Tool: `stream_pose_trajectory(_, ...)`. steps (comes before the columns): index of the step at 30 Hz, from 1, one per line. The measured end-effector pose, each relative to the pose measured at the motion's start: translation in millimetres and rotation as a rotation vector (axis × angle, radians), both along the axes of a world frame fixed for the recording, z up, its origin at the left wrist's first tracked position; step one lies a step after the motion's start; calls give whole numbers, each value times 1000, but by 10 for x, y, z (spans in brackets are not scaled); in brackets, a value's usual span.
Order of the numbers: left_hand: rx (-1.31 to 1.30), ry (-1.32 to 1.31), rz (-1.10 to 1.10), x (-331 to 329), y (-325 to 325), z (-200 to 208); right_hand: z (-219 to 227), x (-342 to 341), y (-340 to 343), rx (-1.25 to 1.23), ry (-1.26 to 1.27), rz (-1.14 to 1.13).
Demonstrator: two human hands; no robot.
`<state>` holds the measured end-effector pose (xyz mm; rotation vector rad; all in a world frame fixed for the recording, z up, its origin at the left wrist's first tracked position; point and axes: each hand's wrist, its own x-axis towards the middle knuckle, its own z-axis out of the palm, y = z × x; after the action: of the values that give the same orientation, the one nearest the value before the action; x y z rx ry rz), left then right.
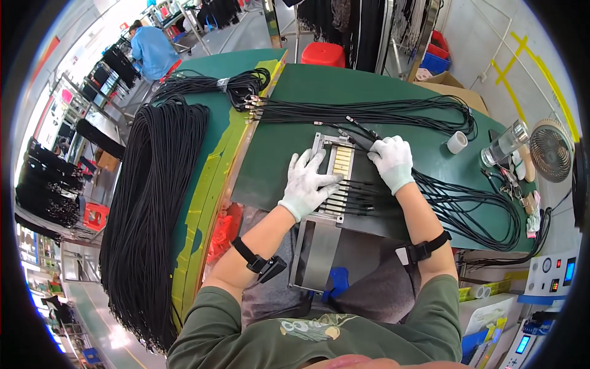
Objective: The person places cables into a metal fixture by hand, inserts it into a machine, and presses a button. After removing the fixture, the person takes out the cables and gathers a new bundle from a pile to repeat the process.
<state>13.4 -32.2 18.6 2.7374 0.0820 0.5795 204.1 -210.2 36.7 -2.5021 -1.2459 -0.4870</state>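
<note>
1. Fixture [342, 163]: metal, with pale yellow slots, at dial centre, along the near edge of the green table [264, 178].
2. Left hand [307, 183], white-gloved, at nine o'clock: rests against the fixture, spreads fingers wide, extends thumb over the slots.
3. Right hand [392, 157], white-gloved, at two o'clock: curls fingers narrowly beside black cable ends [364, 128]; cannot tell whether gripping any.
4. Short black leads [359, 196]: cross the lower slots, point toward three o'clock.
5. Long cables [369, 112] at one o'clock; thick bundle [153, 203] at nine, well apart; fan [551, 150] at three.
</note>
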Motion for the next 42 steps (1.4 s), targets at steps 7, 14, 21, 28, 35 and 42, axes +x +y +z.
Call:
stream_pose_trajectory(7, -376, -312, 75, 21, 166, -155, 126, -78, -178, 161, 29, 190)
stream_pose_trajectory(14, -541, -311, 162, -12, 161, -133, 218, -272, -78, 90, 100, 359)
stream_pose_trajectory(21, -295, -311, -127, -12, 118, 9, 182, -762, 207, 214, 106, 495)
stream_pose_trajectory(28, -404, -268, 31, -29, 196, -3, 225, -449, -28, 149, 153, 416)
stream_pose_trajectory(35, -344, -354, 167, -32, 255, -29, 288, -343, -107, 182, 521, 371)
stream_pose_trajectory(42, -367, -252, 223, -38, 276, -106, 229, -347, -87, 93, 212, 381)
